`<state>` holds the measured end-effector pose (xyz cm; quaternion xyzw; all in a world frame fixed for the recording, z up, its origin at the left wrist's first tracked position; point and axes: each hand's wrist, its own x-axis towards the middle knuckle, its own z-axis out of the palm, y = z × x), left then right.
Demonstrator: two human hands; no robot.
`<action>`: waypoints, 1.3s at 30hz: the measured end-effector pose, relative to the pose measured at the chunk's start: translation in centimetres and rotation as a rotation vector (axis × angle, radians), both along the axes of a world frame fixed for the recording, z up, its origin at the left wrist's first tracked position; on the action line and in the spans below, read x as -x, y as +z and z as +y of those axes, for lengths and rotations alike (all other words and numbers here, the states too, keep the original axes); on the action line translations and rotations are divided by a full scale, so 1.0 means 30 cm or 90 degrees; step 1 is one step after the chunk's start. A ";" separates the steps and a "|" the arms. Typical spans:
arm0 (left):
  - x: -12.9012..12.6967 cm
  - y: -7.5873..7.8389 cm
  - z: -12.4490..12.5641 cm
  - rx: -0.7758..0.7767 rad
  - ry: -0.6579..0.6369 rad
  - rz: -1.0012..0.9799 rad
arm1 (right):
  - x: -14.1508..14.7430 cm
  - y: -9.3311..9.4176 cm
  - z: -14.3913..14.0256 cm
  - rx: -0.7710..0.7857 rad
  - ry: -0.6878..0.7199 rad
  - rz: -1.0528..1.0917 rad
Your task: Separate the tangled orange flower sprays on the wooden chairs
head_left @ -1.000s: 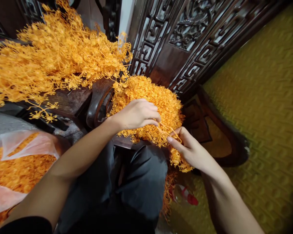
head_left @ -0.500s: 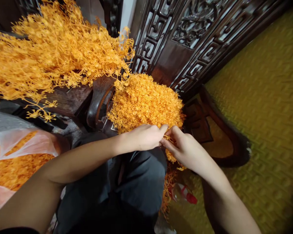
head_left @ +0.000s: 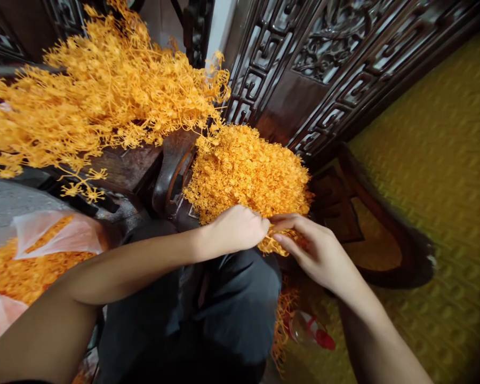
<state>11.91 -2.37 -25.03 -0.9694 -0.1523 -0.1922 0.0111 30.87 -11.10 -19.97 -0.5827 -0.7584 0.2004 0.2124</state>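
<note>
My left hand (head_left: 238, 228) is closed, its thumb and fingers pinched on the stem of an orange plastic flower sprig (head_left: 275, 246). Facing it, my right hand (head_left: 322, 246) curls its thumb and fingers around the same sprig, and the fingertips of both hands nearly meet. Exactly where the right fingers grip is partly hidden. Just beyond both hands sits a dense, rounded heap of small orange plastic flower pieces (head_left: 250, 170). Loose orange strands (head_left: 284, 314) hang below, beside my right knee.
A larger pile of branched orange sprigs (head_left: 116, 96) covers a dark wooden seat at left. A translucent bag (head_left: 56, 234) of orange pieces stands lower left. Carved wooden panels (head_left: 280, 101) rise behind. A clear container with red parts (head_left: 312, 330) lies on the yellow textured surface (head_left: 432, 176).
The whole view has shifted, so things appear slightly further right. My right hand's fingers have spread a little from their tight pinch, and more of the sprig shows between the hands.
</note>
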 end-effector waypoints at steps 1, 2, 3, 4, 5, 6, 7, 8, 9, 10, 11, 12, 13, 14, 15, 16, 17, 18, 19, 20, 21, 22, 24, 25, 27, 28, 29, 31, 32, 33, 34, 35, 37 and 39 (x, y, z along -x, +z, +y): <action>0.003 -0.001 0.000 -0.002 -0.004 0.012 | -0.001 -0.005 0.003 -0.026 0.003 0.011; 0.007 -0.001 0.001 0.002 -0.001 0.026 | -0.002 -0.010 0.006 -0.055 -0.007 0.029; 0.012 -0.002 0.004 0.010 0.002 0.041 | -0.005 -0.015 0.006 -0.086 -0.032 0.062; 0.018 -0.003 0.008 0.022 0.005 0.058 | -0.009 -0.019 0.006 -0.117 -0.073 0.113; 0.025 -0.006 0.014 0.037 0.007 0.078 | -0.015 -0.021 0.006 -0.152 -0.125 0.181; 0.034 -0.008 0.021 0.053 0.006 0.101 | -0.023 -0.022 0.007 -0.197 -0.184 0.262; 0.043 -0.011 0.029 0.069 0.008 0.123 | -0.034 -0.021 0.010 -0.253 -0.243 0.349; 0.051 -0.012 0.037 0.084 0.011 0.144 | -0.048 -0.019 0.016 -0.314 -0.292 0.431; 0.060 -0.011 0.045 0.101 0.022 0.161 | -0.066 -0.018 0.025 -0.371 -0.328 0.498; 0.067 -0.008 0.054 0.119 0.042 0.171 | -0.087 -0.018 0.040 -0.411 -0.350 0.545; 0.074 -0.002 0.062 0.139 0.068 0.175 | -0.109 -0.021 0.058 -0.431 -0.363 0.570; 0.078 0.006 0.071 0.161 0.098 0.175 | -0.132 -0.027 0.082 -0.431 -0.370 0.572; 0.081 0.016 0.079 0.183 0.127 0.171 | -0.153 -0.035 0.109 -0.415 -0.371 0.552; 0.083 0.025 0.089 0.204 0.151 0.165 | -0.170 -0.044 0.139 -0.388 -0.364 0.513; 0.082 0.034 0.098 0.223 0.170 0.152 | -0.182 -0.053 0.169 -0.354 -0.344 0.454; 0.081 0.041 0.107 0.241 0.186 0.134 | -0.186 -0.059 0.199 -0.323 -0.312 0.374; 0.078 0.045 0.116 0.260 0.202 0.111 | -0.181 -0.061 0.225 -0.308 -0.280 0.282; 0.075 0.046 0.125 0.281 0.220 0.086 | -0.167 -0.059 0.245 -0.317 -0.258 0.188; 0.072 0.045 0.133 0.303 0.241 0.059 | -0.143 -0.054 0.259 -0.349 -0.244 0.102; 0.069 0.043 0.141 0.325 0.263 0.031 | -0.112 -0.049 0.266 -0.400 -0.232 0.031; 0.066 0.039 0.148 0.343 0.281 0.006 | -0.074 -0.045 0.268 -0.446 -0.211 -0.026; 0.063 0.034 0.153 0.358 0.292 -0.017 | -0.033 -0.046 0.267 -0.471 -0.180 -0.069; 0.060 0.026 0.162 0.381 0.295 -0.052 | 0.046 -0.063 0.270 -0.444 -0.100 -0.141; 0.059 0.022 0.165 0.388 0.291 -0.065 | 0.080 -0.078 0.279 -0.416 -0.074 -0.166; 0.059 0.017 0.172 0.393 0.288 -0.080 | 0.127 -0.112 0.312 -0.373 -0.072 -0.177; 0.061 0.016 0.177 0.394 0.290 -0.086 | 0.138 -0.125 0.335 -0.360 -0.081 -0.161; 0.063 0.017 0.183 0.397 0.292 -0.090 | 0.143 -0.134 0.361 -0.345 -0.083 -0.132; 0.070 0.021 0.200 0.420 0.285 -0.103 | 0.134 -0.137 0.414 -0.301 -0.068 -0.046; 0.073 0.024 0.210 0.443 0.273 -0.114 | 0.125 -0.134 0.440 -0.277 -0.051 0.003; 0.075 0.027 0.220 0.474 0.257 -0.129 | 0.114 -0.129 0.466 -0.256 -0.033 0.054; 0.077 0.029 0.230 0.513 0.241 -0.149 | 0.103 -0.127 0.491 -0.239 -0.017 0.105; 0.076 0.030 0.238 0.557 0.227 -0.172 | 0.093 -0.128 0.517 -0.223 -0.004 0.153; 0.071 0.024 0.249 0.649 0.220 -0.213 | 0.071 -0.143 0.572 -0.188 0.003 0.233; 0.063 0.012 0.247 0.729 0.238 -0.242 | 0.041 -0.168 0.631 -0.168 -0.033 0.284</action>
